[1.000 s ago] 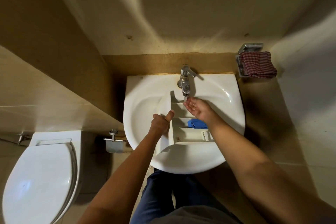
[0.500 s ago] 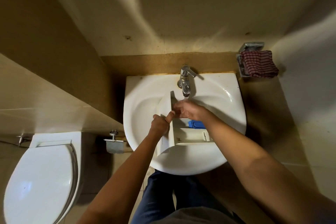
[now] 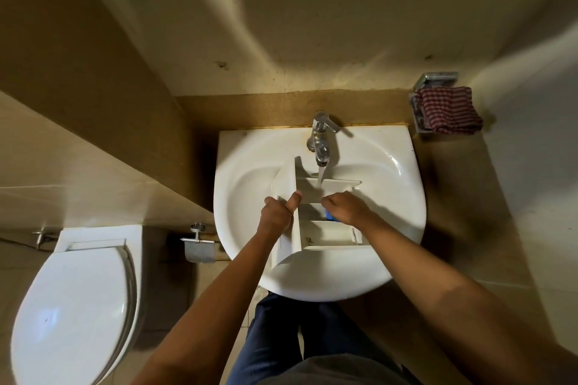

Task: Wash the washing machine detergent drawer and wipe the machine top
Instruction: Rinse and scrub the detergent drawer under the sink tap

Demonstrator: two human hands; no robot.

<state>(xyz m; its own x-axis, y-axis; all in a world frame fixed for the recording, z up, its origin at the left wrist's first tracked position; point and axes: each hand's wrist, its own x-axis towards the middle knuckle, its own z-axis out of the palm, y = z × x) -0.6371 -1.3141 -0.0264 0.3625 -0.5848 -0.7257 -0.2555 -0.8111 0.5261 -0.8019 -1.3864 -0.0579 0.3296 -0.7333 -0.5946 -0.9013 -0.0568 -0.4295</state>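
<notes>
While water runs from the chrome faucet [image 3: 322,147] at the basin's rear edge, I see the white detergent drawer [image 3: 316,222] lying inside the washbasin [image 3: 391,197], its far compartment under the stream. Left hand [image 3: 276,217] is clenched around the drawer's front panel, thumb raised along the panel's edge. Right hand [image 3: 348,208] rests released, fingers extended, in the middle compartment, partly covering the blue insert [image 3: 330,216]. Red checked cloth [image 3: 448,111] sits on a wall-mounted holder beyond the basin's right rear corner.
</notes>
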